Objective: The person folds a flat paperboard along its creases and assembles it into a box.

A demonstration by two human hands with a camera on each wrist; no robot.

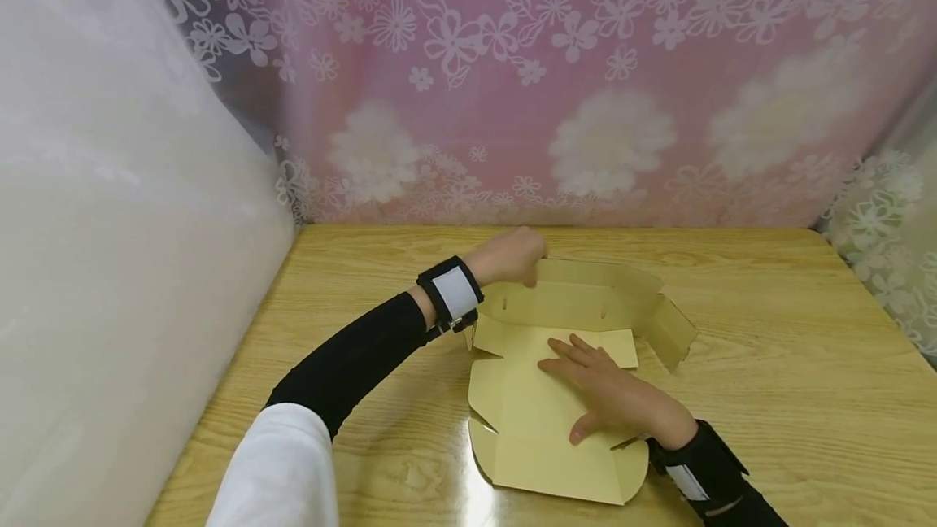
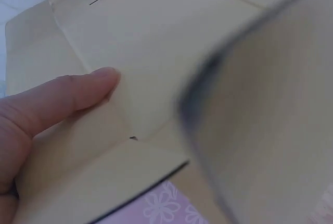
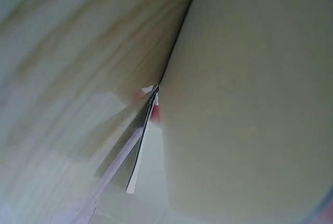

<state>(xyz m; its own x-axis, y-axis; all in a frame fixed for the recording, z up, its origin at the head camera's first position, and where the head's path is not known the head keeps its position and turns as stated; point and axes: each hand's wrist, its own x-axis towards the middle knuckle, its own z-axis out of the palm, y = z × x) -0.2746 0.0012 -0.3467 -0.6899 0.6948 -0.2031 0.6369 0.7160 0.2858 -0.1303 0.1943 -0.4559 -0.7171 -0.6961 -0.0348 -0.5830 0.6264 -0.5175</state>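
A partly folded yellow-brown cardboard box [image 1: 542, 463] lies on the table, its far wall [image 1: 560, 303] standing up and its near flaps spread flat. At the far left corner my left hand [image 1: 511, 255] grips the top of that wall. In the left wrist view the thumb [image 2: 78, 95] lies against the inner face of the cardboard [image 2: 156, 52], which has a small slit. My right hand [image 1: 615, 393] rests on the middle panel with its fingers spread. The right wrist view shows mostly cardboard [image 3: 250, 104], with only a bit of fingertip visible.
The wood-grain table [image 1: 791, 348] stretches around the cardboard on all sides. A pink flowered curtain [image 1: 498, 120] hangs behind the far edge. At the left stands a pale, smooth sheet [image 1: 132, 226]. A side flap [image 1: 669, 330] sticks out to the right of the far wall.
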